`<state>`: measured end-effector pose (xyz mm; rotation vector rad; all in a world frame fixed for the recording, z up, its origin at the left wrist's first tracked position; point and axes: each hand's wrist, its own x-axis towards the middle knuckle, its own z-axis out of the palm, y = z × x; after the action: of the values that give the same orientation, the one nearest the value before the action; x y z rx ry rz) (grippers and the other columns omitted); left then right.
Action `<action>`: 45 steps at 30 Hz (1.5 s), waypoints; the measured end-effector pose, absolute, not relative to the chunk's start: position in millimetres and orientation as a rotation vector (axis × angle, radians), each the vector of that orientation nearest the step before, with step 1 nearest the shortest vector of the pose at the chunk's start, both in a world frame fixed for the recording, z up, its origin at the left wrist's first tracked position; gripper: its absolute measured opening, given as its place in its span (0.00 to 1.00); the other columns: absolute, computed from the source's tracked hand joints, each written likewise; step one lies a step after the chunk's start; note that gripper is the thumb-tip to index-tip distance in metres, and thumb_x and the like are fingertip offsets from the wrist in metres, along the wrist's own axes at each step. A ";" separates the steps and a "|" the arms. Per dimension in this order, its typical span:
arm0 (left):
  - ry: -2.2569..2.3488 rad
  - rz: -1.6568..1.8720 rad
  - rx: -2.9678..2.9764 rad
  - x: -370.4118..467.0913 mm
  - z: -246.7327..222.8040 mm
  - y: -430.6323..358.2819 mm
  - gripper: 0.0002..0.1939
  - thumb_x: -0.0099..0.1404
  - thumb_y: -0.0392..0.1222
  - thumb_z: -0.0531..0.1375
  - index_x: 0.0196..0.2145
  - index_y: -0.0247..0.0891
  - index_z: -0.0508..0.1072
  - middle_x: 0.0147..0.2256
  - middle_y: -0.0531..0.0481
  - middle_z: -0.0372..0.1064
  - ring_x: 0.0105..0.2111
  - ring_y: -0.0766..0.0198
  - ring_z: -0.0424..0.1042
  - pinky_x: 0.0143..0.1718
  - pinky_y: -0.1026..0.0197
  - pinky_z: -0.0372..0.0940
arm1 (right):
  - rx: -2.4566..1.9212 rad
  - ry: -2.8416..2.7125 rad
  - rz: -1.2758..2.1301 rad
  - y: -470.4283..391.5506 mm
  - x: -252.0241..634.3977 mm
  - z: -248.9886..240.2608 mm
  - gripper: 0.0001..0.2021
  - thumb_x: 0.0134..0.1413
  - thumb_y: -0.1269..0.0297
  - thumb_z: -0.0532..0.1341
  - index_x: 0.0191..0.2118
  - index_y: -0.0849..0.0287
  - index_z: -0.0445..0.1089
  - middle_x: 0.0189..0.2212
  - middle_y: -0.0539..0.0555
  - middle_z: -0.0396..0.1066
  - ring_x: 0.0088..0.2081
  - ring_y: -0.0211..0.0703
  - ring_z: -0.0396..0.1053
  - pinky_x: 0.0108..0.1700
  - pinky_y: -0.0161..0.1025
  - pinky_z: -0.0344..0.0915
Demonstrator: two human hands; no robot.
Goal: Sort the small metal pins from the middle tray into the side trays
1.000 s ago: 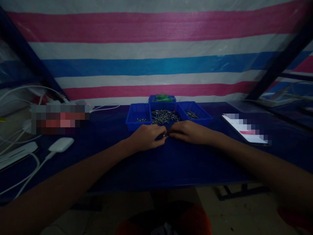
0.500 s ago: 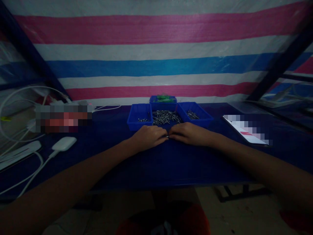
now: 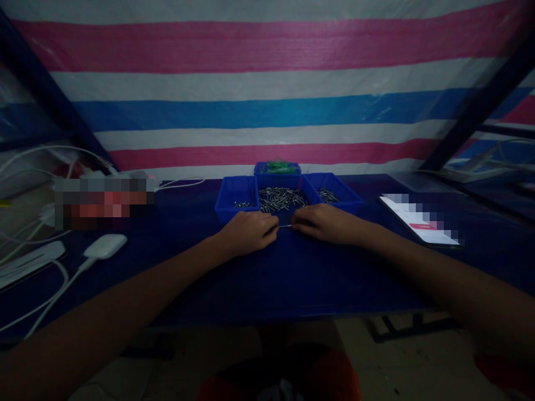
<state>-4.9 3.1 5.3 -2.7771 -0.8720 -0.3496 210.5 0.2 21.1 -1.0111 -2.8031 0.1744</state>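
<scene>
My left hand [image 3: 251,229] is closed, its thumb and fingers pinched at one end of a thin, shiny metal pin [image 3: 285,225]. Facing it, my right hand [image 3: 324,221] pinches the other end, so the pin spans the small gap just above the blue table. Its ends are covered by my fingers. Right behind my hands lies a loose pile of small metal pins [image 3: 281,197]. A blue bin [image 3: 237,186] with a few such pieces stands to the left, and another blue bin [image 3: 345,189] with more stands to the right.
A third blue bin [image 3: 277,177] at the back holds green items. On the left of the table [image 3: 292,278] lie a white charger [image 3: 105,246], cables and a blurred-out object. A lit phone [image 3: 420,220] lies at right. A striped sheet [image 3: 267,111] hangs behind.
My hands have moved slightly apart, with the left shifting left, and more of the thin metal pin shows between them. The view has shifted slightly.
</scene>
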 end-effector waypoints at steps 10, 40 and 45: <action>-0.812 -0.448 -2.724 -5.9 2.8 4.4 0.10 0.64 0.40 0.48 0.31 0.35 0.67 0.27 0.52 0.67 0.29 0.68 0.67 0.28 0.66 0.57 | -0.948 -2.837 0.171 -0.6 208.5 21.3 0.06 0.56 0.68 0.51 0.33 0.61 0.64 0.27 0.52 0.65 0.29 0.36 0.63 0.32 0.35 0.58; -0.842 -0.357 -2.817 -4.6 -0.7 4.8 0.09 0.62 0.40 0.50 0.30 0.35 0.67 0.28 0.52 0.68 0.26 0.68 0.67 0.24 0.66 0.56 | -0.776 -2.691 0.142 -10.2 204.9 26.2 0.08 0.56 0.66 0.51 0.37 0.62 0.65 0.30 0.53 0.66 0.32 0.36 0.63 0.35 0.35 0.59; -0.852 -0.344 -2.812 -4.1 0.2 5.1 0.09 0.62 0.41 0.50 0.30 0.35 0.67 0.27 0.52 0.68 0.26 0.68 0.67 0.24 0.66 0.55 | -0.800 -2.704 0.130 -8.5 206.0 26.6 0.09 0.56 0.65 0.51 0.37 0.61 0.65 0.30 0.53 0.66 0.32 0.37 0.63 0.34 0.36 0.59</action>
<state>-4.1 5.1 0.2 -2.8118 -0.8522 -0.3436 206.0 -8.5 26.6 -0.8004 -2.7039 0.1301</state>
